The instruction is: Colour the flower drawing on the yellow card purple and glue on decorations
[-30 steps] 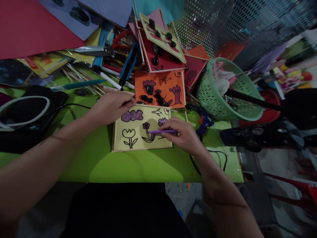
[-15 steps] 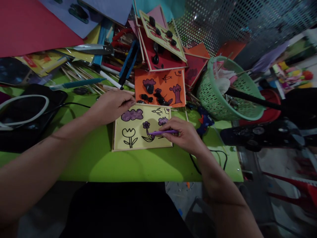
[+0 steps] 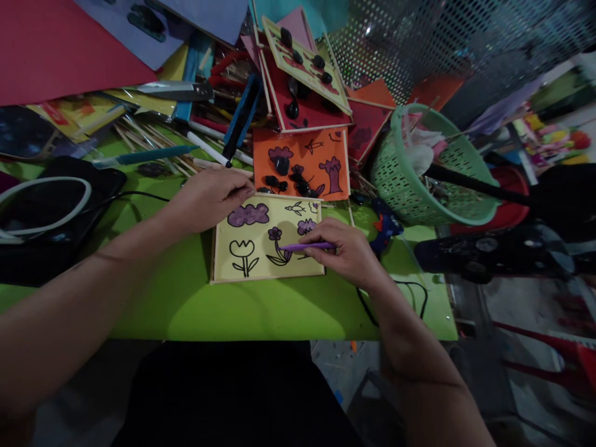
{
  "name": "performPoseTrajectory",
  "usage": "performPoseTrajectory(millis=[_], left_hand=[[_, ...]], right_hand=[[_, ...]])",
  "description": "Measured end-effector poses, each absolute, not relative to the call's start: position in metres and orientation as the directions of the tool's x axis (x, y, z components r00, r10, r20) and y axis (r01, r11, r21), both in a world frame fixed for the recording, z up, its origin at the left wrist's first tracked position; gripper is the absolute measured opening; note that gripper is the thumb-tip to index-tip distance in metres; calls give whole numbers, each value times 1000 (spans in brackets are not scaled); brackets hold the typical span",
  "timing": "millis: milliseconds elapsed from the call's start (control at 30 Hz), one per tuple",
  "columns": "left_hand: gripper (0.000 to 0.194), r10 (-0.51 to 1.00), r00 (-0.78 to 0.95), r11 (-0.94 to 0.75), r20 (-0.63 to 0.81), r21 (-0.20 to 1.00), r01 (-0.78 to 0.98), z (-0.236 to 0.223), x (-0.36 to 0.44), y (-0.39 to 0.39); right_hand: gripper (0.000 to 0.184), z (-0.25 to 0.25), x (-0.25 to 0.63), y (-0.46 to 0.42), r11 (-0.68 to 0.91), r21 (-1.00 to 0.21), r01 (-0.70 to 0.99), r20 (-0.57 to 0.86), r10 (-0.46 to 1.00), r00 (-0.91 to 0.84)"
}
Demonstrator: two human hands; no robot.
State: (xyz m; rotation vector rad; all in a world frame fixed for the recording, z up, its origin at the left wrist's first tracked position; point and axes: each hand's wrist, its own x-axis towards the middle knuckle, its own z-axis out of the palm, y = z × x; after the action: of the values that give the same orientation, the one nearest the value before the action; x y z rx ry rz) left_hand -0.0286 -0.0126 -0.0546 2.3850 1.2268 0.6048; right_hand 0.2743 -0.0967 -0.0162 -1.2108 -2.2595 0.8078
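A yellow drawing [image 3: 221, 248] in a thin wooden frame lies flat on the green table. Black outlines on it show a cloud, flowers, a bird and a tree; the cloud and some petals are coloured purple. My right hand [image 3: 342, 251] grips a purple marker [image 3: 316, 246], its tip at the stem of the middle flower. That hand covers the drawing's lower right part. At the upper left corner, my left hand [image 3: 212, 195] has its fingers closed together on the frame's edge.
Just behind lies an orange drawing [image 3: 338, 149] with black stones, below stacked framed cards [image 3: 316, 112]. A green basket [image 3: 395, 180] and a glue gun [image 3: 386, 226] stand to the right. Markers, sticks, a knife [image 3: 186, 92] and a black case [image 3: 46, 248] crowd the left.
The marker tip has shifted slightly right and back left along the flower stem. My left hand and the drawing have stayed in place.
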Motion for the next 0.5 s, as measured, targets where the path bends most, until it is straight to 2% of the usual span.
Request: performPoseTrajectory(millis=[500], left_hand=[[38, 836, 518, -526, 180, 530, 665, -54, -29, -13]], right_hand=[[7, -14, 276, -96, 427, -678, 598, 71, 848, -525]])
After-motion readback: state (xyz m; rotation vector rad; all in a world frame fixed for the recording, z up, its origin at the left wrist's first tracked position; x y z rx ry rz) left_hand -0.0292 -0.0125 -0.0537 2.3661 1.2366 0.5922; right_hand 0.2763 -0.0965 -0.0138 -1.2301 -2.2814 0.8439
